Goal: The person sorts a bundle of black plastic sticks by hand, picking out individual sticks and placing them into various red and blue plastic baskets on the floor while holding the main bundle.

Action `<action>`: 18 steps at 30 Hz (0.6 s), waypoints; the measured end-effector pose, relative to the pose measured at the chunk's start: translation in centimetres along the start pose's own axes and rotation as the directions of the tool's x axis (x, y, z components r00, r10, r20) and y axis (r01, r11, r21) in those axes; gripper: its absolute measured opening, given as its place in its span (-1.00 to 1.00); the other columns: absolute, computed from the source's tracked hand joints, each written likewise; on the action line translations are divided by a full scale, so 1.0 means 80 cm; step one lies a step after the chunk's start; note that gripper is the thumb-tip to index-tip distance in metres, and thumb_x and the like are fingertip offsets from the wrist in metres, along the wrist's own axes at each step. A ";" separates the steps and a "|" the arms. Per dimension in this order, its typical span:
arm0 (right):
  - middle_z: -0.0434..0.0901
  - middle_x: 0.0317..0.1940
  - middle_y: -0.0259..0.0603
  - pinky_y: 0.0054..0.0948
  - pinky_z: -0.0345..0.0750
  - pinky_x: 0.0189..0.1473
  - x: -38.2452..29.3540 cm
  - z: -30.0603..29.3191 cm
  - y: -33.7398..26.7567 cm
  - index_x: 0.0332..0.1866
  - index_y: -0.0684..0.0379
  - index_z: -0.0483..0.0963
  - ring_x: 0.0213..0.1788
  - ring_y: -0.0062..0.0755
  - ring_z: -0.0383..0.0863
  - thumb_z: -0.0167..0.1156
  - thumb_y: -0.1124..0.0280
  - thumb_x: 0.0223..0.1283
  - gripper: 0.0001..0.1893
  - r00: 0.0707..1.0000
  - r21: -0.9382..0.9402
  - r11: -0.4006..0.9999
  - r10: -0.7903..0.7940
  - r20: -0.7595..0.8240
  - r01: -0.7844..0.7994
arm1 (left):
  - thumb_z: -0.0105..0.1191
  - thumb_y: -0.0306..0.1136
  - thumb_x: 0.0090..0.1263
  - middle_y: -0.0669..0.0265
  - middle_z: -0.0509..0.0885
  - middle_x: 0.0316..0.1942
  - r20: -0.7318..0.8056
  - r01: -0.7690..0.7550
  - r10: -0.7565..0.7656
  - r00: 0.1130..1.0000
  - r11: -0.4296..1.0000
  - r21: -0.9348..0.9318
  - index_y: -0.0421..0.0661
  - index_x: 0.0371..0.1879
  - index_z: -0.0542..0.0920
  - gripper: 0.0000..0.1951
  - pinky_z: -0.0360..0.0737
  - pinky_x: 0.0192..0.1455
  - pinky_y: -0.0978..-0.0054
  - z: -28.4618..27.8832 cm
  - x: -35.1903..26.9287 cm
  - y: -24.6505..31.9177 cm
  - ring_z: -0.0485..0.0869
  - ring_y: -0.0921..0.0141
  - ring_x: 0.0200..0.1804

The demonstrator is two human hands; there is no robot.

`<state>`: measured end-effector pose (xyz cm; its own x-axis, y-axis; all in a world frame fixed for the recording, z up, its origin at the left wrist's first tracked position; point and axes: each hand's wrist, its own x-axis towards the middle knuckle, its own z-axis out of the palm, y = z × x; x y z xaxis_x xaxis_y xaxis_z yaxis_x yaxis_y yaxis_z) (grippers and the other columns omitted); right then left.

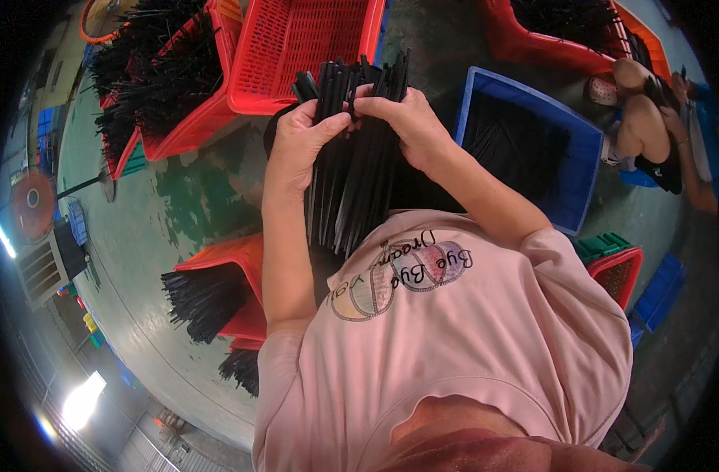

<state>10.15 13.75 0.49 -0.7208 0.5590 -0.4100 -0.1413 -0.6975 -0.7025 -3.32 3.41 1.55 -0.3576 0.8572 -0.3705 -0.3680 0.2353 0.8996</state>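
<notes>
My left hand [300, 135] grips a bunch of thin black strips [331, 88], its thumb laid across the front. Close beside it, my right hand [408, 121] closes on a second bunch of black strips [398, 74], thumb pointing left. The two thumbs nearly meet. Below the hands, long black strips [359, 183] run down towards my shirt. Their lower ends lie near the shirt front. The fingers behind the bunches are largely hidden.
A red perforated basket [241, 88] stands just ahead. Red crates of black strips [182, 76] stand left. A blue bin [583, 189] at right holds dark strips. Beyond it a seated person [645, 127] is partly visible. Another red crate [241, 259] lies at lower left.
</notes>
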 end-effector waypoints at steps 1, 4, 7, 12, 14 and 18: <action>0.59 -0.44 -0.22 -0.52 0.53 -0.23 0.002 -0.003 0.002 -0.31 0.28 0.50 -0.39 -0.46 0.59 0.23 0.50 0.01 -0.86 1.000 -0.005 1.000 0.009 0.023 -0.009 | 0.17 -0.50 0.24 0.32 0.68 -0.32 0.000 0.001 -0.001 1.000 1.000 0.000 -0.23 -0.19 0.62 -0.82 0.54 -0.14 0.63 -0.001 0.000 -0.001 0.63 0.54 -0.29; 0.60 -0.42 -0.20 -0.54 0.54 -0.19 0.006 -0.005 0.006 -0.27 0.30 0.50 -0.36 -0.44 0.60 0.23 0.51 0.02 -0.84 0.999 -0.011 1.000 0.016 0.037 -0.016 | 0.17 -0.51 0.24 0.31 0.68 -0.32 0.012 -0.015 0.015 1.000 1.000 0.017 -0.24 -0.18 0.61 -0.82 0.54 -0.14 0.63 -0.001 0.002 -0.001 0.63 0.54 -0.31; 0.60 -0.43 -0.21 -0.56 0.53 -0.19 0.003 0.000 0.003 -0.31 0.29 0.51 -0.36 -0.45 0.60 0.22 0.53 0.02 -0.88 1.000 -0.040 0.999 0.009 0.000 -0.009 | 0.18 -0.49 0.24 0.32 0.68 -0.35 -0.037 -0.013 0.013 0.999 1.000 0.003 -0.24 -0.19 0.61 -0.82 0.54 -0.18 0.64 0.005 -0.001 0.000 0.62 0.54 -0.35; 0.59 -0.47 -0.28 -0.53 0.47 -0.26 0.002 -0.007 0.005 -0.41 0.23 0.50 -0.39 -0.49 0.55 0.17 0.49 -0.02 -0.93 1.000 -0.080 0.997 -0.005 -0.004 0.005 | 0.19 -0.43 0.24 0.36 0.65 -0.46 -0.181 0.004 0.062 0.982 0.939 0.343 -0.25 -0.30 0.60 -0.84 0.50 -0.30 0.66 -0.005 0.003 0.001 0.55 0.58 -0.45; 0.58 -0.48 -0.22 -0.51 0.47 -0.24 0.001 -0.009 0.003 -0.45 0.27 0.48 -0.40 -0.45 0.54 0.11 0.47 0.01 -0.91 1.000 -0.079 0.997 -0.012 0.025 0.014 | 0.22 -0.40 0.20 0.38 0.64 -0.48 -0.233 0.024 0.069 0.970 0.927 0.375 -0.24 -0.32 0.60 -0.82 0.49 -0.31 0.63 -0.001 0.001 0.004 0.55 0.58 -0.46; 0.56 -0.50 -0.21 -0.51 0.46 -0.25 0.001 -0.005 0.005 -0.47 0.26 0.46 -0.41 -0.46 0.52 0.08 0.46 0.02 -0.90 0.999 -0.108 0.993 -0.043 -0.002 0.042 | 0.30 -0.32 0.07 0.35 0.61 -0.56 -0.239 0.006 0.167 0.957 0.808 0.589 -0.22 -0.37 0.60 -0.74 0.50 -0.34 0.53 0.002 0.004 -0.014 0.56 0.51 -0.48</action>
<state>10.35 13.69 -0.05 -0.7126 0.5891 -0.3810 -0.0974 -0.6209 -0.7778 -2.90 3.47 0.45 -0.6087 0.7497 -0.2594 0.2063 0.4654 0.8607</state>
